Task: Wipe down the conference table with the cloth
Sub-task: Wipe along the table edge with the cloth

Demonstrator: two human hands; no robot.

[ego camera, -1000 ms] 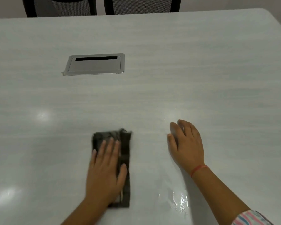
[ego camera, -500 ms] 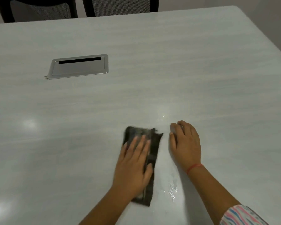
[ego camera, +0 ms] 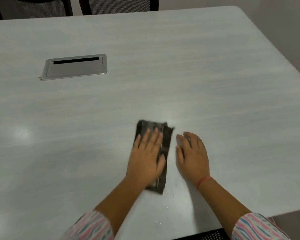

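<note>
Our left hand lies flat and open on the folded cloth, whose long axis runs away from us; our right hand rests open on the table, just beside.

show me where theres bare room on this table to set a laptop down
Bare tabletop lies right of the silver cable hatch, out to the pale grey table edge. Crowded only near the front: left hand on the dark folded cloth, right hand beside.
</note>
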